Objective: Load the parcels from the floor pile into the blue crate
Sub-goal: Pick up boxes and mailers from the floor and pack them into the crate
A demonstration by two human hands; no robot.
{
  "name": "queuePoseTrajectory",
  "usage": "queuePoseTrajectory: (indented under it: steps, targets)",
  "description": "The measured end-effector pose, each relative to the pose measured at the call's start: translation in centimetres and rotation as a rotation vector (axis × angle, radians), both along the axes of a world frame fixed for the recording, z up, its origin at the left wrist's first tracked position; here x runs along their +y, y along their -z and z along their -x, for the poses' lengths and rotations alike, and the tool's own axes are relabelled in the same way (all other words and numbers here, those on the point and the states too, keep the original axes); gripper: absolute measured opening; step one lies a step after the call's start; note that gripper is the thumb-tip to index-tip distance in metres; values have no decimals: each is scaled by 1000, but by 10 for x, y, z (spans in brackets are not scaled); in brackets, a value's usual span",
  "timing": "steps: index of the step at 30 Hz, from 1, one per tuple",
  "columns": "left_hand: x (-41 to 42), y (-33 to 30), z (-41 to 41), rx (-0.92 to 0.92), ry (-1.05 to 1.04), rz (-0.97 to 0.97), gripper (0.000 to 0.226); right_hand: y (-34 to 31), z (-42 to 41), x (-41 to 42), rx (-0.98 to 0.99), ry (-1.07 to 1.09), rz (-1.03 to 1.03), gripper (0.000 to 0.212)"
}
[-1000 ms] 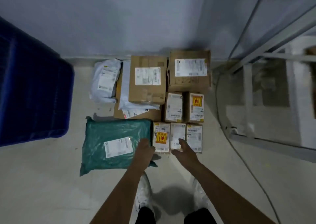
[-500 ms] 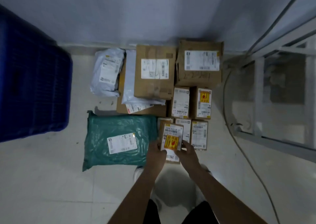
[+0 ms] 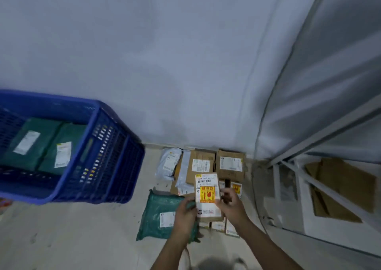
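Above the floor pile, a small box (image 3: 207,195) now rides between both hands, lifted clear of the row of little cartons where it lay a second ago. The left hand (image 3: 185,213) cups its lower left edge, fingers curled behind it, while the right hand (image 3: 232,204) pinches the opposite side, thumb on the labelled face. The view has also swung up and left since then, so the blue crate (image 3: 115,158) shows its open top (two green bags (image 3: 44,144) already lie flat inside). I judge that the pick is done and the carry to the crate, well off to the left, is what comes next.

The box is plain brown cardboard, stiff and square-edged, with a white shipping label and a yellow-and-red fragile sticker on top, so it probably wants setting down rather than dropping. Below it the green bag (image 3: 162,214) on the floor is a soft, crinkled plastic mailer, flat and floppy. Behind lie a pale grey bag (image 3: 169,164), likewise limp, and two bigger cartons (image 3: 231,165) against the wall. The crate is hard moulded plastic with slotted, lattice walls.
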State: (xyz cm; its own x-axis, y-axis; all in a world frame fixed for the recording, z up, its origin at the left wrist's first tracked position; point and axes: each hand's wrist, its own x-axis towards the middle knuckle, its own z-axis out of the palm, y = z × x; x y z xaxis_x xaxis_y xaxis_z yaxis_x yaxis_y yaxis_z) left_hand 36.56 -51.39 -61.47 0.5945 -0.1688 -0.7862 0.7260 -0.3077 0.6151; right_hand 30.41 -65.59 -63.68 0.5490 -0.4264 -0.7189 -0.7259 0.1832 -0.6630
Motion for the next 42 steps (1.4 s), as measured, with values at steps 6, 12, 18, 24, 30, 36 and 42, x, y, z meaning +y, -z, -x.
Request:
queuePoseTrajectory:
  steps: [6,12,18,24,30,36,42]
  targets:
    - [22,-115,-9,-178,-35,111,32,-116,-25,9,-150,-24,11,32]
    - [86,-195,-22,-293,-77,165,44,-208,-47,63,-259,-99,-15,38]
    - [197,-246,-48,-183,-138,284,47,-273,-76,165,-298,-176,-108,39]
    - [338,-286,-78,-234,-152,336,36,-307,-108,305,-332,-187,-187,38]
    - [444,-290,-106,-264,-188,302,41,-310,-140,414,-360,-145,-180,34]
    - [489,-282,-146,-236,-211,316,39,-312,-182,460,-313,-189,-147,34]
    - [521,-251,-203,-205,-197,270,44,-273,-230,486,-310,-146,-275,35]
